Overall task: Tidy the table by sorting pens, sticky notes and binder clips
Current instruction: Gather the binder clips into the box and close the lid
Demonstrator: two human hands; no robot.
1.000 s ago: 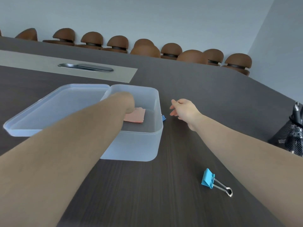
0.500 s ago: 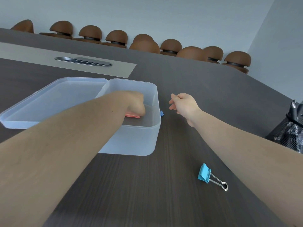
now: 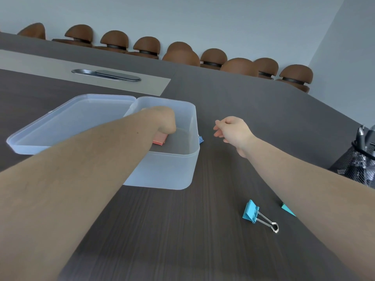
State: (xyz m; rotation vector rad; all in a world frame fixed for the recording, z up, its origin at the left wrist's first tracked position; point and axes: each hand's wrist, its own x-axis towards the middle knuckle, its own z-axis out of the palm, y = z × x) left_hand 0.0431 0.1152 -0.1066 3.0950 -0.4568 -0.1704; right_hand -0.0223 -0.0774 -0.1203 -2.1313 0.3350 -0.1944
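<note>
A translucent plastic box [image 3: 172, 171] stands open on the dark table, its lid [image 3: 67, 122] lying flat to the left. My left hand [image 3: 164, 120] reaches down inside the box, fingers curled onto a pink sticky notes pad [image 3: 160, 140] at the bottom. The hand hides most of the pad. My right hand [image 3: 233, 130] hovers over the table just right of the box, fingers loosely apart and empty. A blue binder clip [image 3: 250, 211] with silver handles lies near the front. Another blue clip [image 3: 200, 138] peeks out behind the box's right wall.
A black mesh pen holder [image 3: 359, 167] with pens stands at the right edge. A small teal piece [image 3: 287, 208] shows beside my right forearm. A grey cable hatch [image 3: 107, 75] sits in the table's pale centre strip. Brown chairs [image 3: 182, 55] line the far side.
My left hand has moved over the pink pad and now covers most of it. My right hand has stayed beside the box, shifting a little. The view has tilted slightly.
</note>
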